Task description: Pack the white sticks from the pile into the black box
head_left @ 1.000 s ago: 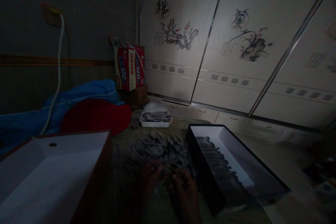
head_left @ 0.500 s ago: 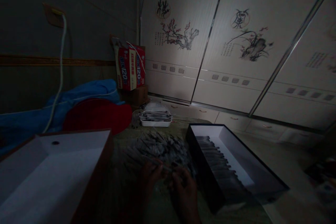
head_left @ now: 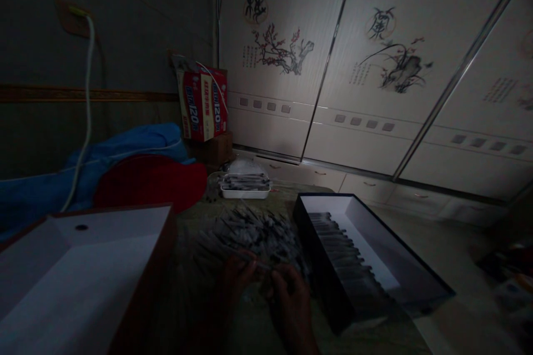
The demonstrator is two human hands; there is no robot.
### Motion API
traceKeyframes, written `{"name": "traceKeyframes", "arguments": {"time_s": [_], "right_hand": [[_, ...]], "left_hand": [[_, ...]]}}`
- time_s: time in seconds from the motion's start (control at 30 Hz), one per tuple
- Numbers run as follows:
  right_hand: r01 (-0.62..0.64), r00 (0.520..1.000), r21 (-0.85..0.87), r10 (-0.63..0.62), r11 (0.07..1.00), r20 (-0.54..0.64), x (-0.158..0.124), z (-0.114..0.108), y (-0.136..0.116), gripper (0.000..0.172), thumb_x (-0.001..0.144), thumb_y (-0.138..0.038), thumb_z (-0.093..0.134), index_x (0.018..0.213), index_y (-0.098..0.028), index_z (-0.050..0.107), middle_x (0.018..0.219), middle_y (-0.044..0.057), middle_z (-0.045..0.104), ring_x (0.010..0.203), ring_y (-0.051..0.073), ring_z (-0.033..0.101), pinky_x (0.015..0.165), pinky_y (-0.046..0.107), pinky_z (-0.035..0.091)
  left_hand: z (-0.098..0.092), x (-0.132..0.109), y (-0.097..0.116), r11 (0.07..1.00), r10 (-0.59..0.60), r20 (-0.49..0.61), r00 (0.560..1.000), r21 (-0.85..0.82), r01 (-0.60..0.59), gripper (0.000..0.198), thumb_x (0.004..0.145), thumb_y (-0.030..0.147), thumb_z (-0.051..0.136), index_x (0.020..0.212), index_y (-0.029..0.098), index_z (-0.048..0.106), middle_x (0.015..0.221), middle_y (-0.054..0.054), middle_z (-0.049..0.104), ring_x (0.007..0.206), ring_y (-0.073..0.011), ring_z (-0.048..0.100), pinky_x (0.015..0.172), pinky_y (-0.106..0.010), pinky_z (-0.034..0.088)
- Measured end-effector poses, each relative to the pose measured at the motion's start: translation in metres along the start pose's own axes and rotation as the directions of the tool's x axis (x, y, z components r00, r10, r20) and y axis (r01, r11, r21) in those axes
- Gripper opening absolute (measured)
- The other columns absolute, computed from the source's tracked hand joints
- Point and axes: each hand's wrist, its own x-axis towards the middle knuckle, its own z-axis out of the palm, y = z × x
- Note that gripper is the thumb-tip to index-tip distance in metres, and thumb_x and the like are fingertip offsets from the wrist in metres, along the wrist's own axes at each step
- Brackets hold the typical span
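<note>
In dim light, my left hand (head_left: 238, 276) and my right hand (head_left: 291, 295) are close together over the table. Between their fingertips is a thin, pale, pen-like stick (head_left: 263, 265), its details lost in the dark. Both hands are pinched closed on it. Just beyond them lies a loose pile of similar dark-and-clear sticks (head_left: 254, 230). To the right, a dark-sided box with a white inside (head_left: 381, 227) holds a row of such sticks (head_left: 339, 247) laid side by side.
A brown-edged box with a white inside (head_left: 108, 266) stands at left. Behind the pile, a white tray (head_left: 245, 194) holds more sticks. A red round thing (head_left: 154, 183), blue cloth (head_left: 137, 138) and red carton (head_left: 204, 105) are farther back, before the sliding doors (head_left: 275, 83).
The view has shifted slightly, so the scene sits a little farther left and higher. Both hands keep the stick in nearly the same place.
</note>
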Motion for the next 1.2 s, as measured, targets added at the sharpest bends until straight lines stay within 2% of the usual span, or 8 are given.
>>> {"name": "traceKeyframes", "arguments": {"time_s": [0.2, 0.33, 0.5, 0.6, 0.8, 0.97, 1.13, 1.2], "right_hand": [[0.043, 0.999, -0.172, -0.048, 0.984, -0.025, -0.002, 0.001, 0.002, 0.038, 0.085, -0.052, 0.048, 0.066, -0.021, 0.057, 0.057, -0.001, 0.055, 0.052, 0.013, 0.051, 0.049, 0.022, 0.041], [0.048, 0.99, -0.302, -0.085, 0.952, -0.111, -0.001, -0.002, 0.015, 0.049, 0.082, -0.065, 0.042, 0.067, -0.022, 0.062, 0.067, 0.004, 0.062, 0.063, 0.018, 0.056, 0.061, 0.027, 0.045], [0.036, 0.999, -0.268, -0.043, 0.963, -0.021, -0.004, -0.002, 0.014, 0.039, 0.087, -0.056, 0.041, 0.075, -0.023, 0.057, 0.067, 0.0, 0.057, 0.06, 0.015, 0.053, 0.055, 0.024, 0.043], [0.052, 0.998, -0.266, -0.046, 0.963, 0.03, -0.005, 0.001, 0.012, 0.037, 0.09, -0.054, 0.038, 0.077, -0.024, 0.054, 0.065, -0.001, 0.054, 0.057, 0.014, 0.05, 0.052, 0.023, 0.042], [0.091, 0.988, -0.346, -0.129, 0.934, -0.09, -0.006, 0.001, 0.026, 0.05, 0.082, -0.069, 0.037, 0.081, -0.025, 0.061, 0.076, 0.005, 0.063, 0.075, 0.02, 0.057, 0.064, 0.029, 0.046], [0.087, 0.996, -0.344, -0.092, 0.935, 0.002, -0.008, -0.001, 0.017, 0.038, 0.088, -0.057, 0.04, 0.085, -0.024, 0.059, 0.073, 0.001, 0.062, 0.065, 0.016, 0.056, 0.059, 0.026, 0.044], [0.091, 0.995, -0.35, -0.097, 0.932, 0.0, -0.006, 0.003, 0.01, 0.043, 0.089, -0.057, 0.036, 0.067, -0.025, 0.055, 0.059, 0.0, 0.055, 0.055, 0.015, 0.052, 0.055, 0.025, 0.041], [0.086, 0.995, -0.361, -0.101, 0.929, -0.023, -0.006, 0.003, 0.01, 0.043, 0.088, -0.059, 0.037, 0.069, -0.025, 0.055, 0.061, 0.001, 0.056, 0.057, 0.016, 0.053, 0.056, 0.026, 0.041]], "left_hand": [[-0.002, -0.004, 0.001, 0.998, 0.054, 0.097, 0.994, 0.028, -0.057, 0.021, 0.064, 0.037, 0.07, 0.073, 0.019, 0.062, 0.065, -0.002, 0.071, 0.062, -0.0197, 0.068, 0.06, -0.03, 0.054], [0.0, -0.005, 0.002, 0.998, 0.046, 0.107, 0.993, 0.035, -0.05, 0.019, 0.065, 0.035, 0.069, 0.072, 0.019, 0.063, 0.064, -0.002, 0.071, 0.061, -0.0192, 0.068, 0.06, -0.029, 0.054], [0.0, -0.003, 0.001, 0.999, 0.002, -0.022, 1.0, 0.043, -0.001, 0.024, 0.058, 0.036, 0.073, 0.07, 0.019, 0.062, 0.06, -0.001, 0.07, 0.058, -0.0208, 0.067, 0.057, -0.031, 0.055], [-0.002, -0.003, 0.002, 0.999, -0.021, -0.002, 1.0, 0.026, 0.021, 0.024, 0.059, 0.037, 0.071, 0.07, 0.019, 0.061, 0.061, -0.001, 0.069, 0.059, -0.0216, 0.067, 0.057, -0.032, 0.055], [0.001, -0.009, 0.013, 0.998, -0.013, -0.026, 1.0, 0.067, 0.015, 0.017, 0.06, 0.033, 0.069, 0.069, 0.019, 0.063, 0.065, -0.002, 0.07, 0.065, -0.0215, 0.068, 0.063, -0.031, 0.055], [0.004, -0.014, 0.026, 0.996, -0.049, -0.095, 0.994, 0.071, 0.056, 0.019, 0.058, 0.033, 0.069, 0.071, 0.02, 0.063, 0.066, -0.001, 0.07, 0.066, -0.0216, 0.067, 0.064, -0.032, 0.054], [0.004, -0.014, 0.024, 0.996, -0.073, -0.024, 0.997, 0.052, 0.074, 0.02, 0.057, 0.034, 0.07, 0.07, 0.02, 0.062, 0.064, 0.0, 0.069, 0.063, -0.0206, 0.066, 0.063, -0.032, 0.053], [0.004, -0.014, 0.022, 0.997, -0.062, -0.016, 0.998, 0.037, 0.063, 0.02, 0.058, 0.034, 0.07, 0.07, 0.02, 0.062, 0.063, 0.0, 0.069, 0.063, -0.0203, 0.066, 0.064, -0.032, 0.053]]}}
